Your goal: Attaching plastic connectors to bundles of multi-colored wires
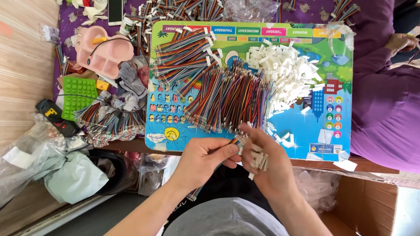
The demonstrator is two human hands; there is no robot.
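Everything is placed here against the colourful printed play board (306, 131) that lies flat on the low surface.

Far to the left of the board lies crumpled clear and pale green plastic wrapping (65, 172). Above that, a black handheld tool with a yellow label (57, 117) lies just left of a bright green moulded plastic tray (78, 96), and above that tray sits a pink divided plastic dish (105, 50). A loose bundle of multicoloured wires (111, 122) touches the board's left edge.

On the board's left half, flat rainbow ribbon cables with white end plugs (183, 54) are stacked, and a dense heap of multicoloured wire leads (227, 98) spreads across the middle. To its right on the board lies a pile of small white plastic connector housings (288, 72).

Just below the board's near edge, the left hand (203, 159) has a closed grip on a thin multicoloured wire strip (236, 142), pinched between thumb and fingers. The right hand (269, 164) touches the strip's end with its fingertips while its grip cups several white connectors (259, 161) in the palm.

Right of the board sits another person in a purple garment (385, 109), and below the board's right corner is a brown cardboard box (372, 201).
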